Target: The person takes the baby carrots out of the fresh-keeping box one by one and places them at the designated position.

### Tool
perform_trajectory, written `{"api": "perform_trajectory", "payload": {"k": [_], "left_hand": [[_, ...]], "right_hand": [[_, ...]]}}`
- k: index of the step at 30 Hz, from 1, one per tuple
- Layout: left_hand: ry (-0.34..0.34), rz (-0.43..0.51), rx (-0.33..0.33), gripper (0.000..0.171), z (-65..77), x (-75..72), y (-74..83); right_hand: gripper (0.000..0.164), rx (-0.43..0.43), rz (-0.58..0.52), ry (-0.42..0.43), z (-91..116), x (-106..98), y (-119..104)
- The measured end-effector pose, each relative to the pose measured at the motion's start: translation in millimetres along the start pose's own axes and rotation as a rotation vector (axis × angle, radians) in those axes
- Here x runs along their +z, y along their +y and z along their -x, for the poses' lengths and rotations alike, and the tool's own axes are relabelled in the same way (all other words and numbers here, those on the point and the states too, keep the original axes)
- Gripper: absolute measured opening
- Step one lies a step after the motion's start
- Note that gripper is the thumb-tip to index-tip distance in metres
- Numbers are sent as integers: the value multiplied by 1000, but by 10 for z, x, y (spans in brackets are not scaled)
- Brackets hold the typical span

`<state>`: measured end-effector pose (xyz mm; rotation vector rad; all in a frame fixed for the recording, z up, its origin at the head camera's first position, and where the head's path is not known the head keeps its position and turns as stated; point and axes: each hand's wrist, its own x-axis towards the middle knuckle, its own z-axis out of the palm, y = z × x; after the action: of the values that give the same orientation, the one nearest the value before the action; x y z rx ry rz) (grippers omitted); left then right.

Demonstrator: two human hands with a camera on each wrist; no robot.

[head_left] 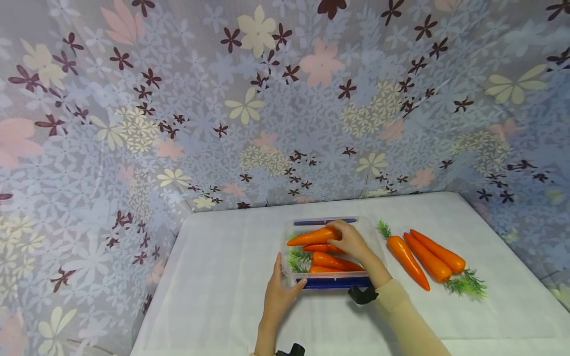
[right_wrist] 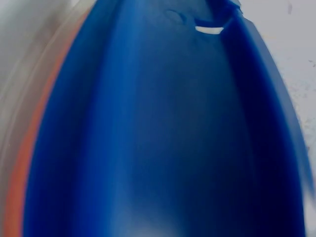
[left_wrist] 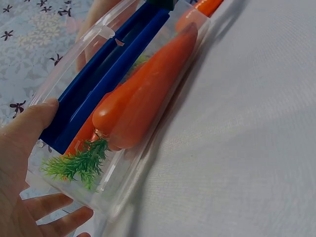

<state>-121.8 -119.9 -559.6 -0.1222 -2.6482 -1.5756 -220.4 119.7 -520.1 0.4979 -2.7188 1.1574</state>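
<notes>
A clear plastic container (head_left: 377, 236) with blue latches stands on the white-covered table, several orange carrots (head_left: 336, 262) with green tops lying inside. My left hand (head_left: 279, 291) holds its near left corner, the thumb by the front blue latch (left_wrist: 108, 81) and the fingers along the side. Reaching in over the front, my right hand (head_left: 352, 241) grips the thick end of the rearmost carrot (head_left: 309, 238), whose tip points left. Through the clear wall, the left wrist view shows a carrot (left_wrist: 140, 101) and leafy greens (left_wrist: 81, 160). Only a blurred blue latch (right_wrist: 168, 123) fills most of the right wrist view.
Three more carrots (head_left: 408, 263) lie on the white tablecloth (head_left: 222, 277) to the right of the container, with green tops (head_left: 467, 284) at the near end and one at the far end. Flower-patterned fabric (head_left: 285, 123) rises behind the table and at both sides.
</notes>
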Motion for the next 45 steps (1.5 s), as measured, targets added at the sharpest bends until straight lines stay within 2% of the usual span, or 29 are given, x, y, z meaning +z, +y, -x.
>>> {"api": "perform_trajectory", "payload": {"k": [6, 10, 16, 21, 26, 29, 32, 39, 45], "left_hand": [[35, -32, 54, 98, -2, -2, -11], [18, 0, 21, 99, -10, -9, -7], [-3, 0, -10, 100, -19, -20, -18], [-1, 0, -12, 100, -8, -26, -22], [1, -7, -3, 99, -16, -25, -21], [4, 0, 5, 98, -24, -26, -14], [5, 1, 9, 99, -25, -22, -14], [-11, 10, -16, 100, -14, 17, -43], [-15, 13, -29, 100, -18, 19, -45]], "right_hand": [[48, 39, 78, -34, 18, -5, -16], [50, 47, 115, -39, 29, -11, -27], [48, 39, 138, -47, 40, 0, -25], [47, 17, 130, -31, 53, 13, -30], [46, 7, 58, -2, 57, -6, -66], [46, 11, 11, 7, 57, -15, -81], [45, 12, 9, 7, 60, -24, -85], [44, 58, -33, -3, 105, -34, -59], [45, 63, -63, 37, 134, -59, -80]]}}
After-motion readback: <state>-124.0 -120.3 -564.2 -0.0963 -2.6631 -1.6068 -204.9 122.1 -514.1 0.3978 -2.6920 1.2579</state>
